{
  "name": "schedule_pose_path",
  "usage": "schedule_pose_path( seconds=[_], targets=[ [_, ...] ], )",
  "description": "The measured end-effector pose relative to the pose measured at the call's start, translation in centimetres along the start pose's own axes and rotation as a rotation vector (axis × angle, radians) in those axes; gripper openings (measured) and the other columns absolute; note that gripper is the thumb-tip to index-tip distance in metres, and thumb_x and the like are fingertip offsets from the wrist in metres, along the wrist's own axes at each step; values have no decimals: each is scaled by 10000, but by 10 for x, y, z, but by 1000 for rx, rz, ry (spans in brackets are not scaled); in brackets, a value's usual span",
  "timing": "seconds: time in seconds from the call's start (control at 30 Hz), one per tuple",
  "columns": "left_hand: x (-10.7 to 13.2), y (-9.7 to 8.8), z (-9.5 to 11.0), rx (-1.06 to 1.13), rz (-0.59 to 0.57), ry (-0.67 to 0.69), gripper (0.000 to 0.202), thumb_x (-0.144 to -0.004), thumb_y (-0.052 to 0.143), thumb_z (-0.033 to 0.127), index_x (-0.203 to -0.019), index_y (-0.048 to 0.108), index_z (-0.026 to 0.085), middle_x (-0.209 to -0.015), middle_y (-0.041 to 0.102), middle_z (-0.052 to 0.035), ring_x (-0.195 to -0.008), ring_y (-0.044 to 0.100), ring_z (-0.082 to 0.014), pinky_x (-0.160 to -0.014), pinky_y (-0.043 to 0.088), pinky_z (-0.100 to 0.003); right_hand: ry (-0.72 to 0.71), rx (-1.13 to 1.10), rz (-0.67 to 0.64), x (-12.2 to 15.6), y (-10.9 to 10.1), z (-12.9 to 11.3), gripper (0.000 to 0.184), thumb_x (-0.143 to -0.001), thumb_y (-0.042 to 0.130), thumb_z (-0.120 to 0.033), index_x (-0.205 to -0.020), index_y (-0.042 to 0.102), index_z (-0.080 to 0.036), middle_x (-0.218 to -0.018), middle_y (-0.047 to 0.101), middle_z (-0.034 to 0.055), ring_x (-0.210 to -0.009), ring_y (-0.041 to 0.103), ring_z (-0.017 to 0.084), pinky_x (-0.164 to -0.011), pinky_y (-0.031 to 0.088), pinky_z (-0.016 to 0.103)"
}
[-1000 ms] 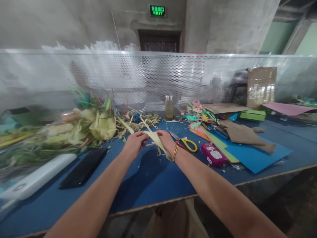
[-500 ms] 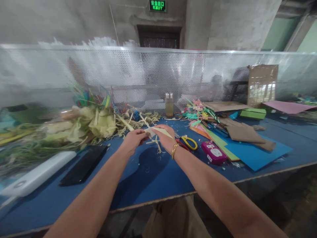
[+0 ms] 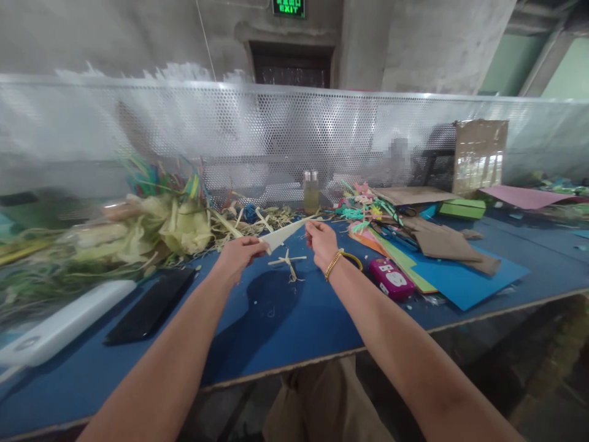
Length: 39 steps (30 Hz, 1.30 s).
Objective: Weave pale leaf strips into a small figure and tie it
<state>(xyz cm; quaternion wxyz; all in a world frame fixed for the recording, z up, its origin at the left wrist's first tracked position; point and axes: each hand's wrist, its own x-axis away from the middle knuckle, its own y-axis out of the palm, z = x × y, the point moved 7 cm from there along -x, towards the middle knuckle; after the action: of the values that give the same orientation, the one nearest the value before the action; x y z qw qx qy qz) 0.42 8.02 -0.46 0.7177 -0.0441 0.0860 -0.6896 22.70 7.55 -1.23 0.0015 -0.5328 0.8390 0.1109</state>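
So the pale husk strip (image 3: 284, 236) is held up over the blue table (image 3: 322, 325), left hand (image 3: 237, 256) pinching its wide end. Long axis runs roughly 8 to 2 o'clock, skinny tip aimed at 2. Right hand (image 3: 324, 244) has its fingers bunched by the narrow end, can't tell if they've actually got hold. Cross-shaped husk bundle (image 3: 288, 261) lies at 6 o'clock from the strip. Yellow loop handle (image 3: 357, 259) is part-hidden behind the right wrist, EXIT sign (image 3: 288, 8) cropped on top.

A long white plastic bar (image 3: 76, 316) is lying beside a flat black rectangular slab (image 3: 150, 307), and a silver-capped transparent bottle (image 3: 311, 196) is standing upright.
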Motion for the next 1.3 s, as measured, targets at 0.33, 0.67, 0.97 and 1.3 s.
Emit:
schedule_pose_path(
  seconds=[0.33,0.67,0.97,1.3],
  targets=[
    [-9,-17,-7,-31,79,16,299,-443,796,319,-636,639,154,-524,629,-33,-492,527,-123,-397,220,-198,-159,1646,-212,25,-49,-36,256,-779,582,-161,-997,699,-91,-1062,674,244,-1051,632,332,-837,468,399],
    [-5,-20,-2,7,109,-8,300,-431,821,300,-605,618,165,-495,603,-13,-470,514,-119,-398,269,-198,-187,1658,-337,40,-57,-17,507,-673,664,-305,-1125,618,-78,-1042,672,235,-959,659,352,-752,500,406],
    [-11,-20,-12,71,55,-56,312,-484,810,258,-695,604,156,-556,631,-6,-507,587,-110,-512,455,-203,215,989,-443,22,-76,-32,76,-664,632,-219,-647,585,-161,-617,621,53,-597,570,156,-546,400,263],
    [-6,-17,7,18,30,52,361,-496,824,254,-745,580,160,-538,646,-18,-458,577,-110,-466,458,-193,325,-44,-740,160,-36,-39,271,-626,638,-139,-861,511,-184,-683,556,-34,-515,509,80,-441,354,194]
  ],
)
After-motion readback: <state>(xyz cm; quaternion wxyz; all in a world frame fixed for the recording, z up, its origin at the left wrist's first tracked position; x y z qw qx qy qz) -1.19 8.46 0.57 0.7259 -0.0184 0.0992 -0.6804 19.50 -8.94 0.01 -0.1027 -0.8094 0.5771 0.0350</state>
